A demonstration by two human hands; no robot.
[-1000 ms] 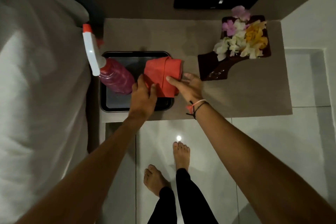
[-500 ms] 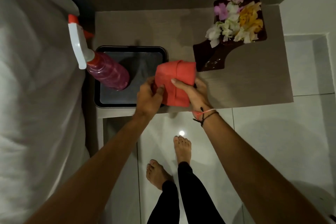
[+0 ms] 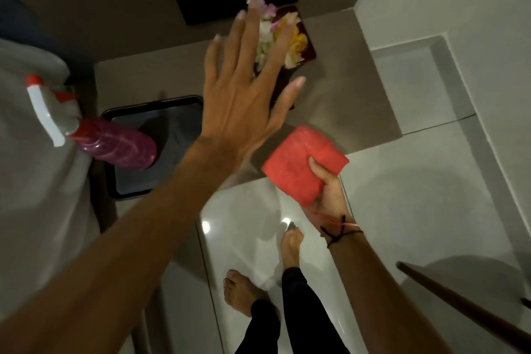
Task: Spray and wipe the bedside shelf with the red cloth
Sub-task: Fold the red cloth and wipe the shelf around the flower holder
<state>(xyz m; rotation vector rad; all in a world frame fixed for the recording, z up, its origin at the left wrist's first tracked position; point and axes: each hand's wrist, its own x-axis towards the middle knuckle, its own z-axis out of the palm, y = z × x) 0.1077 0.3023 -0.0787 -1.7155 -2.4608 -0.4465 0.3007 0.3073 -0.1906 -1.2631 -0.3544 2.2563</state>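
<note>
Reaching left hand fingers splayed | right hand gripping red cloth

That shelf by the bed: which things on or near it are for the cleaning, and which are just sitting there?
For the job:
red cloth, in the right hand
spray bottle
shelf
left hand, open, reaching forward

Just there:
black tray
flowers on a dark dish
bed

The left hand is spread flat above the shelf, partly covering the flowers. The right hand grips the folded red cloth. A spray bottle stands on a black tray.
</note>
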